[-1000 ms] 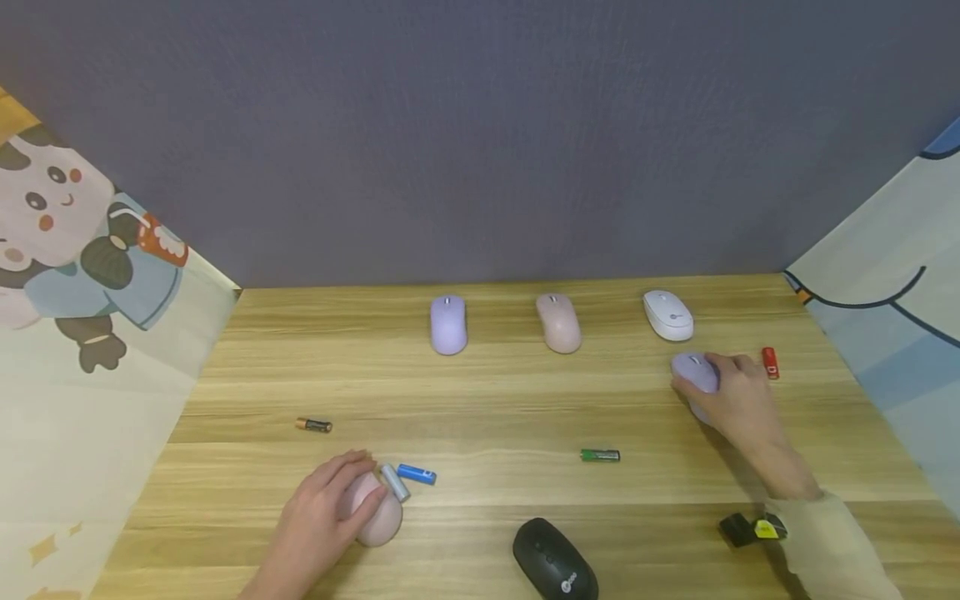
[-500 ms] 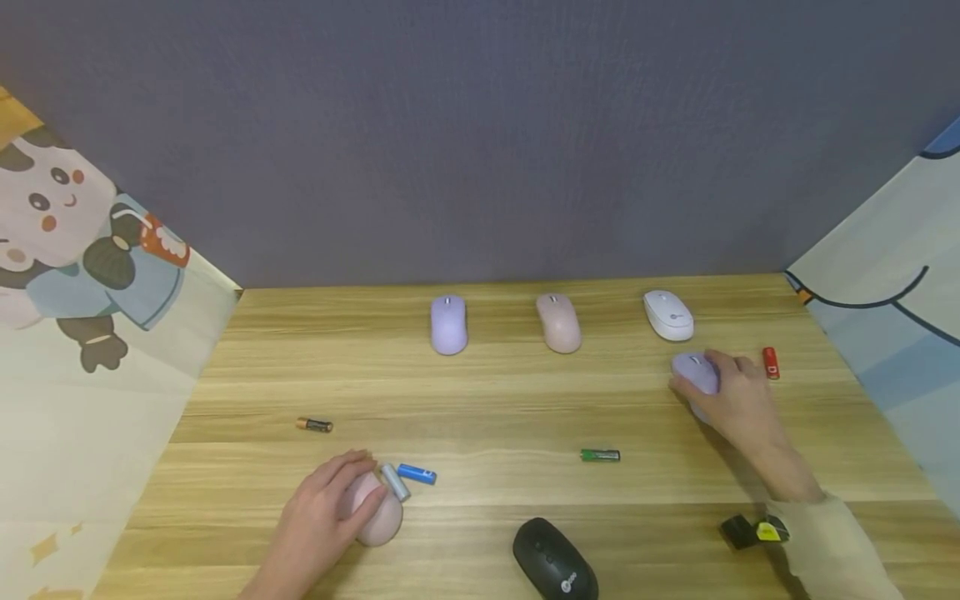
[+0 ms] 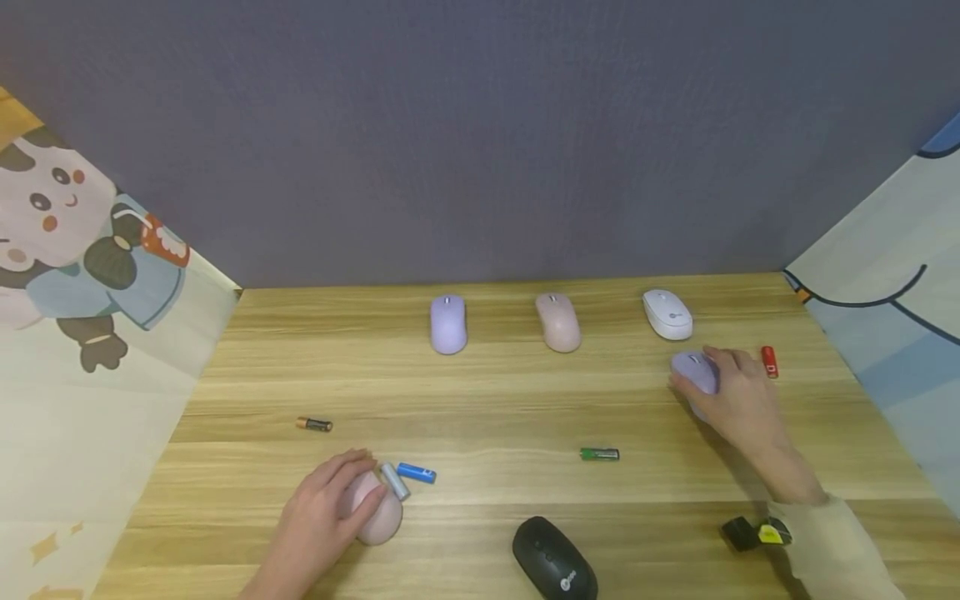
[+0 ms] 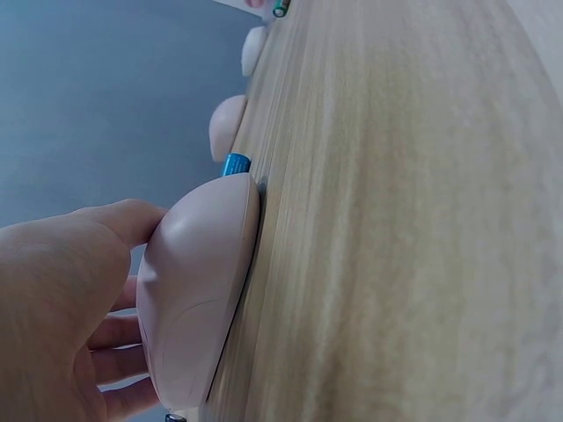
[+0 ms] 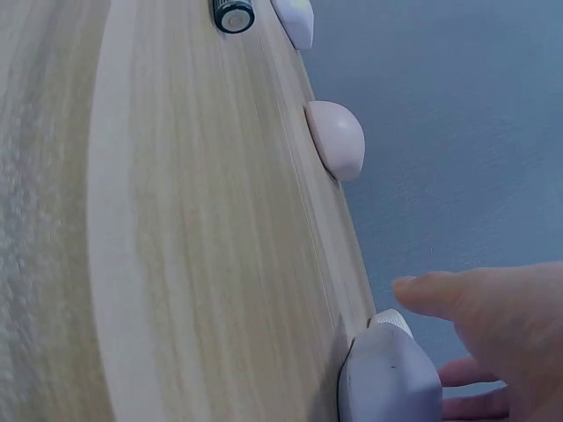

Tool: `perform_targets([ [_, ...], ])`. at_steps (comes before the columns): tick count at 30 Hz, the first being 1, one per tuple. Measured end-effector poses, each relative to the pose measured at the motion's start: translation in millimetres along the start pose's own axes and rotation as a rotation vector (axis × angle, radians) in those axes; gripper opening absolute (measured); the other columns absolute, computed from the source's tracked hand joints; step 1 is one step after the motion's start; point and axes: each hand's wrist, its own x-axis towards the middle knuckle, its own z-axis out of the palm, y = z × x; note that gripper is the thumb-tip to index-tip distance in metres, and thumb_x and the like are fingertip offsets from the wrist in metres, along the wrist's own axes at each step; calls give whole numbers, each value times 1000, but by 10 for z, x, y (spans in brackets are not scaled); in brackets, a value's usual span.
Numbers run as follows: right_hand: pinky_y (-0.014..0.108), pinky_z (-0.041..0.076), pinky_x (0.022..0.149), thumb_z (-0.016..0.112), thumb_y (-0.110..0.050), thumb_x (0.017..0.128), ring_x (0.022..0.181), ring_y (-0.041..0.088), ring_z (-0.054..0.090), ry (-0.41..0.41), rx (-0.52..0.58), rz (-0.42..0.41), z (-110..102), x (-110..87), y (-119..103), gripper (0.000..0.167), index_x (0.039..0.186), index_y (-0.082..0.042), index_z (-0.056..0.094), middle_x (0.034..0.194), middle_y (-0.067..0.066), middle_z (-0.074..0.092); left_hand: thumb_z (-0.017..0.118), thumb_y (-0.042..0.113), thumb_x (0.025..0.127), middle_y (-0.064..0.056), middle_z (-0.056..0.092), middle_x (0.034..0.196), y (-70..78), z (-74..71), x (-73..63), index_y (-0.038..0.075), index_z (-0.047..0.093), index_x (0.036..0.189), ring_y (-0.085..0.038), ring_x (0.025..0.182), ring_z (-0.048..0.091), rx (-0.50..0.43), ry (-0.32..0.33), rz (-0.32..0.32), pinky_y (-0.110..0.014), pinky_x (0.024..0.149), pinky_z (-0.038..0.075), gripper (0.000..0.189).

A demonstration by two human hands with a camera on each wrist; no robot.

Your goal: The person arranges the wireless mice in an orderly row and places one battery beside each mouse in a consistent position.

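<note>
Gripping a smooth, pale-pink mouse [image 3: 384, 521] at 7 o'clock, long axis 11-to-5, with our left hand [image 3: 322, 504]. Our right hand [image 3: 738, 404] is spread over a lavender mouse [image 3: 693, 375] near 3:30, wheel [image 3: 694, 360] toward 11; we can't tell if it's gripped.

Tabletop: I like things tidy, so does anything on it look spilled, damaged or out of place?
Nothing looks spilled or damaged. Mildly untidy: the red battery, green battery and copper-tipped battery lie scattered singly, while the silver battery and blue battery lie askew near the pink mouse under the left hand.
</note>
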Motion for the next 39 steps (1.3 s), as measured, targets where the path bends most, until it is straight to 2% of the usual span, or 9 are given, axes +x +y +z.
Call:
perform_targets([
  [8, 73, 47, 86, 85, -27, 84, 113, 57, 52, 69, -5, -65, 7, 0, 0, 66, 128, 13, 58, 127, 41, 55, 90, 21, 76, -10, 74, 117, -6, 3, -1, 9, 77, 106, -33, 108, 71, 2, -4, -6, -54, 87, 61, 35],
  [19, 75, 43, 91, 78, -32, 92, 119, 57, 48, 30, 32, -87, -30, -3, -34, 62, 131, 11, 58, 132, 38, 52, 90, 22, 78, -8, 74, 119, -6, 2, -15, 9, 77, 108, -31, 109, 71, 9, -18, -26, -53, 88, 60, 36],
  [27, 70, 41, 97, 81, -30, 89, 122, 54, 49, 68, 122, -179, -22, -16, -113, 59, 130, 7, 61, 133, 33, 56, 90, 23, 77, -8, 74, 119, -7, 1, -16, 9, 77, 107, -31, 109, 71, 10, -18, -27, -53, 88, 60, 36],
  [33, 71, 42, 95, 82, -26, 88, 121, 54, 50, 65, 179, -249, -10, -39, -175, 58, 131, 7, 61, 133, 33, 56, 90, 22, 77, -8, 73, 119, -5, -1, -18, 10, 77, 107, -31, 109, 71, 6, -17, -29, -53, 88, 60, 35],
  [39, 71, 43, 97, 81, -26, 90, 122, 53, 50, 45, 192, -302, 7, -60, -221, 58, 133, 6, 60, 134, 32, 56, 90, 22, 78, -8, 73, 120, 1, -6, -22, 10, 77, 107, -31, 109, 71, 1, -18, -29, -54, 88, 61, 35],
])
